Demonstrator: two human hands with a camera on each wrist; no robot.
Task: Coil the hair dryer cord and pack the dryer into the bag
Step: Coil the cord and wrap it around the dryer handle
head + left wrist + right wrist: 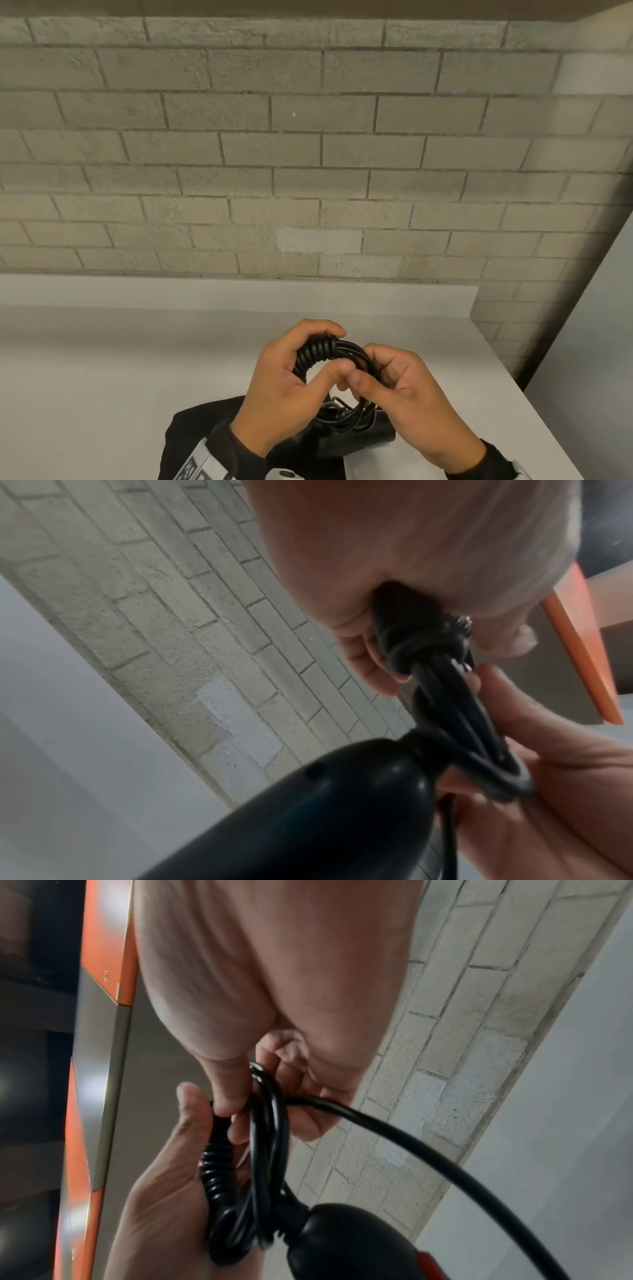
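Above the counter I hold a black coiled cord (pixel 310 358), part of it bound in tight spiral wraps. My left hand (pixel 330 349) grips the wrapped side, fingers over the top and thumb underneath. At the coil's right side my right hand (pixel 370 370) pinches the loops. Seen from the right wrist, the coil (pixel 267 1137) joins the black dryer handle (pixel 342 1245), and one loose strand (pixel 411 1145) trails off to the lower right. The dryer body (pixel 356 442) hangs below my hands, over the black bag (pixel 191 435) lying on the counter.
The white counter (pixel 137 359) runs back to a grey brick wall (pixel 308 154); its right edge (pixel 534 404) drops off beside my right hand. An orange and grey panel (pixel 106 947) shows behind me in the wrist views.
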